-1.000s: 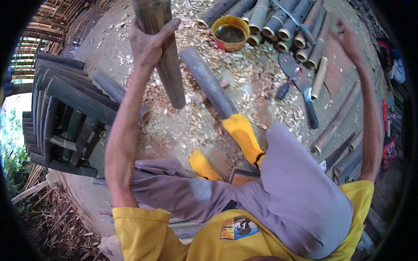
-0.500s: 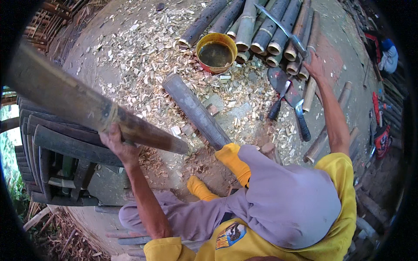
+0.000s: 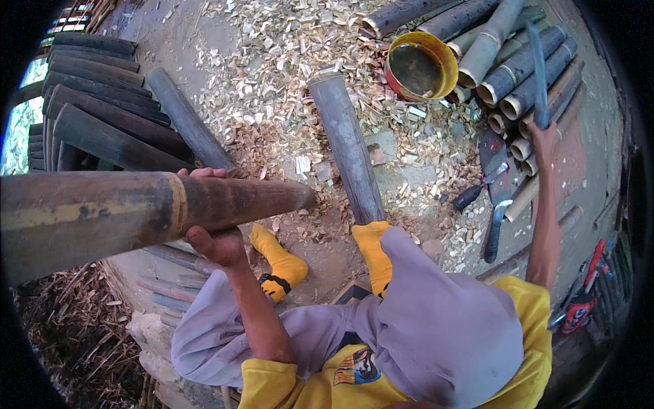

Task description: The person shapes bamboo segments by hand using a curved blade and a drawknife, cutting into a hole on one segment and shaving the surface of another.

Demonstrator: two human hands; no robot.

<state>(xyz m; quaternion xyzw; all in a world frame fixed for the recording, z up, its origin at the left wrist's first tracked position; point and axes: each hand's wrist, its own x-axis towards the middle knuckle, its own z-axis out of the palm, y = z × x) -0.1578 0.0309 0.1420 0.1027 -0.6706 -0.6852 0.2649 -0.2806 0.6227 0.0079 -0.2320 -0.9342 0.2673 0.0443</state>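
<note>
A thick brown bamboo pole (image 3: 129,208) lies nearly level across my left hand (image 3: 221,247), its tapered end pointing right. Fingers show beyond the pole and the thumb on its near side, so the hand is wrapped round it. Out at the right, my right hand (image 3: 543,140) grips the handle of a machete (image 3: 537,75), whose long blade points away from me. Between my yellow-socked foot (image 3: 373,249) and the wood chips rests a grey bamboo piece (image 3: 346,146). The machete is apart from the pole.
Wood chips (image 3: 272,82) cover the ground. A yellow-rimmed bucket of dark liquid (image 3: 454,65) stands before stacked bamboo poles (image 3: 521,85). A black-handled trowel (image 3: 469,198) and a hooked blade (image 3: 492,235) lie at right. Split bamboo lengths (image 3: 102,140) are piled at left.
My view has shifted left, so the bucket and stack sit farther right. The pole in my left hand has swung from a steep slant to nearly level. The machete stays raised, its blade now more upright.
</note>
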